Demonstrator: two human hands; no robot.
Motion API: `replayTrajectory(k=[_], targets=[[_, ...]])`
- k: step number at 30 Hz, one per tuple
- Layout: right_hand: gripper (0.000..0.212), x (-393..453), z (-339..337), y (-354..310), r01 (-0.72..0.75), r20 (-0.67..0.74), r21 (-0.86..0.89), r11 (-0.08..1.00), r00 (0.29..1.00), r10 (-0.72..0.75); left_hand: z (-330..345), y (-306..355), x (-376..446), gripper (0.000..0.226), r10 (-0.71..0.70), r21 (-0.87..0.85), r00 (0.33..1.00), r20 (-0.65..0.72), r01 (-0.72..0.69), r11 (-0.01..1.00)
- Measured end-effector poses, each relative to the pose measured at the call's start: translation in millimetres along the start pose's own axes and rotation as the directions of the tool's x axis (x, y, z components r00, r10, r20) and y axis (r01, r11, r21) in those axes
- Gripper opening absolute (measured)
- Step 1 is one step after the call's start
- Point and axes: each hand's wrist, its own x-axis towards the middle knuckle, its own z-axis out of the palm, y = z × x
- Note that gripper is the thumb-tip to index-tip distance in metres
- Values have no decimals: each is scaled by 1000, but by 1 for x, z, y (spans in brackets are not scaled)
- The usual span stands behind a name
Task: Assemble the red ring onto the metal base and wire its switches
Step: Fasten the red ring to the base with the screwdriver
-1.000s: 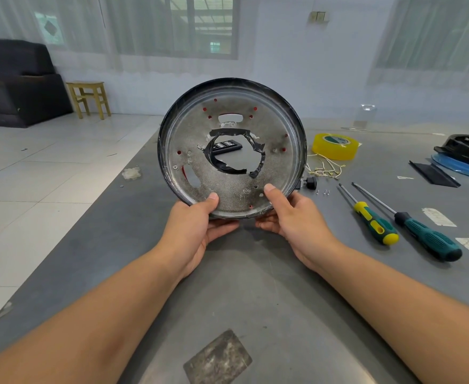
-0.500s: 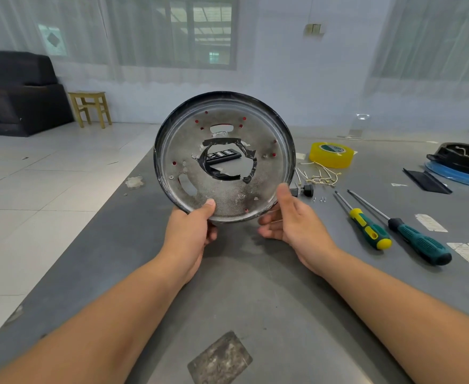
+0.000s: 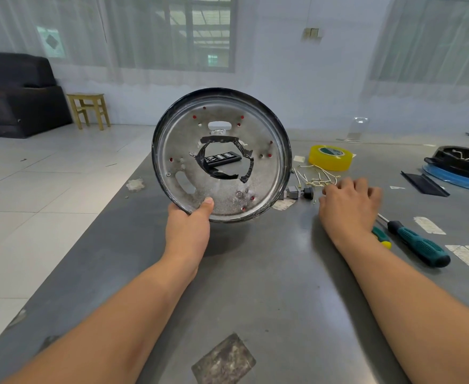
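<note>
The left hand [image 3: 187, 227] grips the metal base [image 3: 222, 155] upright by its lower rim, above the grey surface [image 3: 255, 286]; red shows only through its holes. The right hand [image 3: 349, 202], fingers loosely bent and holding nothing that shows, rests by the small switches [image 3: 299, 193] and loose wires [image 3: 315, 176], so wiring looks not yet started.

Left hand [image 3: 189, 228] was raised off the table, thumb up and pressed flat on the near face of the metal base [image 3: 222, 155], fingers hidden behind its lower rim, gripping it upright. Left forearm ran in from lower left, bare. Right hand [image 3: 348, 203] lay palm down, well apart from the left, knuckles up, fingers loosely curled forward; what the fingertips touched could not be made out. Right forearm entered from lower right, bare.
</note>
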Motion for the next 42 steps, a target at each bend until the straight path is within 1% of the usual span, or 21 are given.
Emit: replayTrajectory(k=[3, 8, 14, 16, 17, 18, 20, 22, 23, 26, 30, 32, 34, 37, 40, 42], targets=[[24, 6, 4, -8, 7, 37, -15, 1000, 999, -6, -1, -2, 4, 40, -7, -36, 1000, 0, 7, 999], [35, 14, 11, -12, 11, 62, 12, 1000, 998, -11, -2, -6, 9, 40, -1, -67, 1000, 5, 2, 998], [28, 18, 17, -13, 26, 75, 63, 998, 997, -30, -3, -9, 13, 34, -1, -43, 1000, 24, 2, 999], [27, 12, 11, -16, 54, 34, 116, 992, 998, -58, -3, -9, 13, 30, -10, -29, 1000, 19, 11, 1000], [26, 7, 6, -18, 67, 5, 174, 982, 998, -69, -3, -8, 13, 28, -17, -26, 1000, 18, 17, 1000], [24, 1, 0, -21, 78, -12, 258, 963, 997, -77, -4, -8, 13, 28, -20, -24, 1000, 17, 21, 1000], [19, -15, -11, -27, 79, 6, 463, 883, 996, -93, -5, -9, 14, 30, -12, -18, 1000, 14, 12, 1000], [17, -35, -23, -31, 55, 41, 651, 757, 993, -108, -6, -10, 15, 33, 0, -12, 1000, 7, 0, 1000], [18, -44, -29, -32, 52, 38, 724, 688, 993, -114, -6, -10, 15, 34, 2, -4, 1000, 6, -2, 1000], [21, -67, -43, -31, 136, -63, 819, 558, 987, -149, -7, -11, 15, 40, 24, 45, 1000, -13, -23, 999], [15, -81, -54, -34, 215, -153, 903, 371, 970, -190, -15, -12, 24, 48, 122, 173, 992, -29, -115, 978], [12, -80, -59, -39, 251, -199, 927, 278, 959, -200, -19, -12, 29, 48, 133, 211, 990, -34, -123, 970], [8, -77, -62, -46, 293, -241, 926, 238, 944, -225, -20, -12, 32, 48, 119, 222, 992, -31, -109, 969], [7, -75, -62, -53, 337, -275, 916, 216, 922, -273, -19, -14, 33, 44, 100, 237, 995, -8, -95, 967], [10, -74, -58, -54, 429, -342, 863, 267, 885, -318, -17, -17, 35, 36, 121, 277, 992, 28, -124, 953], [12, -73, -57, -55, 457, -361, 839, 294, 874, -326, -16, -19, 35, 34, 139, 298, 989, 52, -148, 943]])
